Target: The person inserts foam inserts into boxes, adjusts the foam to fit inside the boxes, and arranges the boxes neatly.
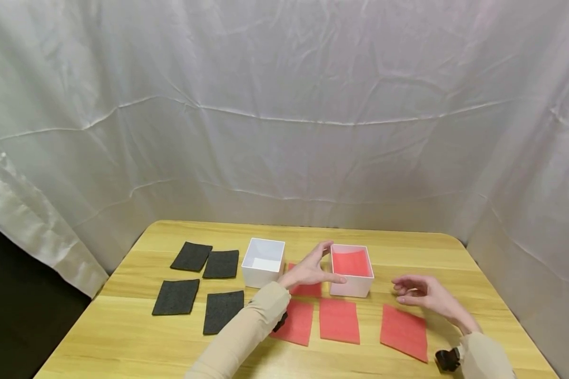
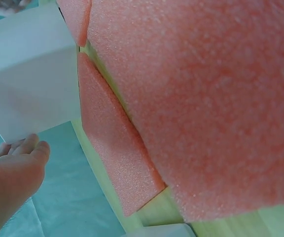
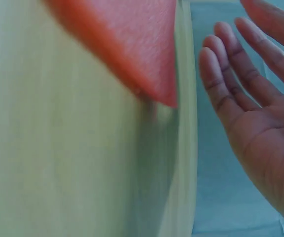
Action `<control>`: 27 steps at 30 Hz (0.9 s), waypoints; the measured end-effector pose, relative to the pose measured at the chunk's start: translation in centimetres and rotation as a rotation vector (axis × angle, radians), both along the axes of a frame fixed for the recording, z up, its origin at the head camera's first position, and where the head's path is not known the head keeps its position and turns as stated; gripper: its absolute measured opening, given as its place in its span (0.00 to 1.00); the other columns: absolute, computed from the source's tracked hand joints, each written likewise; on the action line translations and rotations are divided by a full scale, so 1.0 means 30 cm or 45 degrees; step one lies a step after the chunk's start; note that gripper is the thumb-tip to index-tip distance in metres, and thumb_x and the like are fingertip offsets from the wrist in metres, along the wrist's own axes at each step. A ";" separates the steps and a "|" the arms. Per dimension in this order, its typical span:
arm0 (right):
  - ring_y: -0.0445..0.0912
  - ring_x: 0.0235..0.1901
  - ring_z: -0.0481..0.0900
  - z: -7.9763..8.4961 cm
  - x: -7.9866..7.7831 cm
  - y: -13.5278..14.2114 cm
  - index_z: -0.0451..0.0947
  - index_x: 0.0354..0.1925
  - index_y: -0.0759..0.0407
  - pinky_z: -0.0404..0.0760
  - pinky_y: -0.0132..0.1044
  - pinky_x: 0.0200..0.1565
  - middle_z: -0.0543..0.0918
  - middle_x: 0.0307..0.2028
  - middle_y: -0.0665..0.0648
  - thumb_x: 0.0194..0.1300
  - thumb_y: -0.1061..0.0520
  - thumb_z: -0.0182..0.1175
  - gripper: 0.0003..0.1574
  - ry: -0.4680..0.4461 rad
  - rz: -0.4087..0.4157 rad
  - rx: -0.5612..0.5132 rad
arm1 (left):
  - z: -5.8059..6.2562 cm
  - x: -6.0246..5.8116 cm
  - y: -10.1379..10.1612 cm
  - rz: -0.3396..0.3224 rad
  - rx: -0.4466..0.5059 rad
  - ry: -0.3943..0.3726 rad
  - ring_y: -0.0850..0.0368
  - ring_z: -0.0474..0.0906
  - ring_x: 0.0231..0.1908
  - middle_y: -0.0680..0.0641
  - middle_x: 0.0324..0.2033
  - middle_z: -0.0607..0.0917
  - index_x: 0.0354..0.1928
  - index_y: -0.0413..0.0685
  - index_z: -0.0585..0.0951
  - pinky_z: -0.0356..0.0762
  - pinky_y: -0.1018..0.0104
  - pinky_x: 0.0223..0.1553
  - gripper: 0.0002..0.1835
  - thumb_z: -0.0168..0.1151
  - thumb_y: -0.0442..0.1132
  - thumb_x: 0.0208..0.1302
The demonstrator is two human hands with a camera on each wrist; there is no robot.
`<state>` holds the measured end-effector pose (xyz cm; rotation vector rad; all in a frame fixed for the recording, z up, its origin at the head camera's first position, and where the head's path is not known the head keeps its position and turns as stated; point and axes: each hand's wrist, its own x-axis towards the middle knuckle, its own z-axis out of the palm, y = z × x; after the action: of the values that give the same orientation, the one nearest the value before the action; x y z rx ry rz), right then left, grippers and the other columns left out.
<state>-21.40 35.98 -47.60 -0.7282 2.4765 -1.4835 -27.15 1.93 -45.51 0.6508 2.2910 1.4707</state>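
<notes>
My left hand holds a white box at its left side, thumb along the front wall and fingers at the back left corner. In the left wrist view those fingers meet the box's edge. A red foam sheet lies inside this box. My right hand is apart from the box, loosely curved and holding nothing. It hovers just beyond a square red foam sheet on the table. In the right wrist view, that hand shows an empty palm beside a red sheet.
A second white box stands left of the held one. Several black foam squares lie on the left of the wooden table. More red sheets lie near the left forearm, one partly under it. A pale curtain hangs behind.
</notes>
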 end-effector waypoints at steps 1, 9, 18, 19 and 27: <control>0.34 0.42 0.83 -0.002 0.002 0.006 0.70 0.59 0.82 0.85 0.29 0.43 0.86 0.46 0.65 0.65 0.66 0.65 0.29 -0.022 0.016 0.013 | -0.001 0.000 0.001 -0.001 0.001 0.003 0.49 0.57 0.77 0.46 0.78 0.60 0.79 0.48 0.52 0.59 0.47 0.76 0.55 0.76 0.48 0.57; 0.37 0.37 0.78 -0.017 0.001 0.025 0.73 0.58 0.77 0.79 0.29 0.38 0.83 0.46 0.69 0.61 0.62 0.70 0.31 -0.032 0.037 0.125 | 0.000 0.001 0.004 -0.004 -0.006 0.019 0.48 0.57 0.77 0.46 0.78 0.60 0.79 0.47 0.52 0.59 0.46 0.76 0.55 0.76 0.47 0.56; 0.43 0.37 0.73 -0.025 -0.005 0.022 0.75 0.56 0.71 0.72 0.30 0.36 0.82 0.44 0.64 0.58 0.60 0.72 0.30 -0.027 0.146 0.206 | 0.005 0.002 0.002 0.000 -0.003 0.023 0.49 0.57 0.77 0.46 0.78 0.60 0.79 0.49 0.52 0.60 0.46 0.76 0.54 0.76 0.46 0.56; 0.43 0.37 0.73 -0.025 -0.007 0.021 0.74 0.56 0.71 0.72 0.31 0.36 0.82 0.44 0.64 0.58 0.61 0.72 0.30 -0.030 0.164 0.202 | 0.005 0.003 0.002 0.000 -0.002 0.023 0.49 0.57 0.77 0.46 0.78 0.60 0.79 0.50 0.52 0.60 0.46 0.76 0.54 0.76 0.46 0.57; 0.45 0.35 0.70 -0.031 -0.011 0.012 0.72 0.56 0.75 0.69 0.34 0.32 0.77 0.40 0.67 0.57 0.64 0.71 0.32 -0.061 0.237 0.152 | 0.003 0.004 0.003 0.002 0.001 0.011 0.48 0.57 0.77 0.46 0.78 0.60 0.79 0.48 0.52 0.60 0.46 0.76 0.54 0.76 0.47 0.57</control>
<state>-21.73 36.34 -48.52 -0.8634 2.3648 -1.2620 -27.04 2.03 -45.41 0.6568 2.2980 1.4719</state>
